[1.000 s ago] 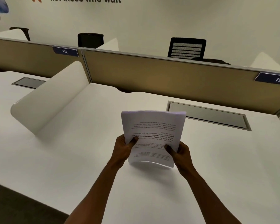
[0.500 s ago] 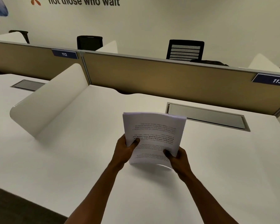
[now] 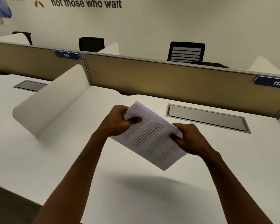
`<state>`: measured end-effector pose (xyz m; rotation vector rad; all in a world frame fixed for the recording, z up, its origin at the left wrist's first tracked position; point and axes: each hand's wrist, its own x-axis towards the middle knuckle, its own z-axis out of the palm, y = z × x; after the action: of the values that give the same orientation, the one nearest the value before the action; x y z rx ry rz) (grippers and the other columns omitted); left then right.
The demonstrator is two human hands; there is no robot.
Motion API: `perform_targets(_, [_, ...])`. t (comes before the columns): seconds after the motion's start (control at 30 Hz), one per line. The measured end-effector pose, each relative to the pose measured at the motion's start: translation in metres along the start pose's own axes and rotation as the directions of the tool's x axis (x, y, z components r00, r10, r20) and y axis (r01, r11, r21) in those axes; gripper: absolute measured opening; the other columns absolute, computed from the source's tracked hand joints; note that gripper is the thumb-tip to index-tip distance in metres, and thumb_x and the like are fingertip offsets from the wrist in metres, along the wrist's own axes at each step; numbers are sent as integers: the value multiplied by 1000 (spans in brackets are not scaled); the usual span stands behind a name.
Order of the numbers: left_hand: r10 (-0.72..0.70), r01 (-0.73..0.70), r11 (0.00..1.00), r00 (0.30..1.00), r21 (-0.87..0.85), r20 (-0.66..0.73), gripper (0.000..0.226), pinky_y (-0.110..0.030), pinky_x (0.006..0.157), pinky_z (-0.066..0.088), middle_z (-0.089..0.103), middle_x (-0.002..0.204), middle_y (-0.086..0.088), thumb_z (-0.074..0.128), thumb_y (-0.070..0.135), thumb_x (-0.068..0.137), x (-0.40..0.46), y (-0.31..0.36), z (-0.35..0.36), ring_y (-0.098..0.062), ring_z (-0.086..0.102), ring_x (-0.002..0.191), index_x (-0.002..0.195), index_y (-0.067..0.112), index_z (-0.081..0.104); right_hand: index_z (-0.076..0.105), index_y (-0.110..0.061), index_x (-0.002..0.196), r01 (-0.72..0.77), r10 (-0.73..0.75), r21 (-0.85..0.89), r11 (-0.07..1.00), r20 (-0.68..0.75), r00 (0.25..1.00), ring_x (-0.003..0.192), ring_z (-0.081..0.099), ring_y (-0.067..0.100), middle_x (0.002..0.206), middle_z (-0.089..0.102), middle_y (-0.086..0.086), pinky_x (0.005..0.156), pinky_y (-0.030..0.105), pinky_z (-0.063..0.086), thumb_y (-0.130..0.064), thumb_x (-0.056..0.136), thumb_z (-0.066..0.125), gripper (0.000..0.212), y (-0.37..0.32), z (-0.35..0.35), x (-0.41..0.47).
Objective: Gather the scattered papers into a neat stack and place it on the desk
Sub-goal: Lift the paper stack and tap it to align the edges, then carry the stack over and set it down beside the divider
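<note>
A stack of printed white papers (image 3: 149,139) hangs in the air above the white desk (image 3: 63,159), turned at a slant with one corner pointing down toward me. My left hand (image 3: 118,122) grips its upper left edge, thumb on the top sheet. My right hand (image 3: 187,139) clamps the right edge, thumb on top as well. The stack casts a blurred shadow on the desk below it. The printed text on the top sheet reads upside down to me.
A white curved divider (image 3: 50,101) stands on the desk to the left. A grey cable hatch (image 3: 207,118) lies flush at the right rear. A tan partition (image 3: 160,78) closes the back, with black chairs (image 3: 186,51) beyond it.
The stack, held upright in front of me before, has been lifted and rotated to a slant. Both hands moved up and apart, shifting along the stack's edges.
</note>
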<state>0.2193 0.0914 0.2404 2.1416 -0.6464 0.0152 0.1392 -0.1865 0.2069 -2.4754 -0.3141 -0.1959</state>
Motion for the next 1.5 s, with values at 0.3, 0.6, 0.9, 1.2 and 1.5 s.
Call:
perform_targets(0.3, [-346,232,827,928,-513,-139,19,-26,62,55,78,84,-1,75,38,78,-51,-72,37,-15,73,75,84,20,78,60,-20,126,-259,257,796,547,134,957,111,67,31,117,71,11,91,46,57,-15,66,87,66,63,26,-31])
perform_targets(0.6, [-470,358,712,882,-604,-31,22,-31,74,59,77,99,-9,77,28,81,-81,-122,78,-26,73,94,99,17,76,75,-21,96,-366,531,800,475,71,844,95,72,28,98,78,3,75,36,59,-7,77,80,24,75,113,-57])
perform_targets(0.9, [-530,393,664,847,-636,-30,18,-34,77,59,77,98,-7,73,20,86,-89,-134,90,-34,69,103,104,15,73,70,-25,104,-406,548,736,542,57,834,95,70,17,101,75,-3,68,24,59,-12,80,79,29,76,123,-59])
perform_targets(1.2, [-133,160,987,892,24,-433,110,-19,115,20,17,161,20,79,56,71,-53,-84,37,-6,18,149,155,39,10,71,-23,100,-362,398,494,791,36,917,89,69,18,98,74,0,74,36,56,-17,83,77,19,63,58,-24])
perform_targets(1.5, [18,-19,992,1000,126,6,18,-38,76,58,76,92,5,58,27,96,-11,-32,9,-11,70,82,99,19,74,73,-18,99,-200,166,236,951,157,974,93,67,23,101,73,4,78,39,52,-19,78,79,22,13,-1,42])
